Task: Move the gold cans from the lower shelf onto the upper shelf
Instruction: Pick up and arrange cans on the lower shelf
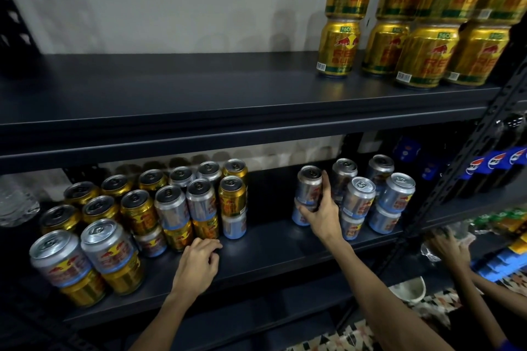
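right hand [320, 215]: silver can [309, 184] is gripped, centre right
left hand [196, 263]: nothing is held, fingers relaxed, lower centre

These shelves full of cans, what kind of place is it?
Probably a small shop or stockroom: dark metal shelving, many identical gold cans stacked two high, silver cans below, and blue-labelled cola bottles alongside.

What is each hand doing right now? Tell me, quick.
Left hand: open, holding nothing, at the lower shelf.
Right hand: closed around the silver can stack.
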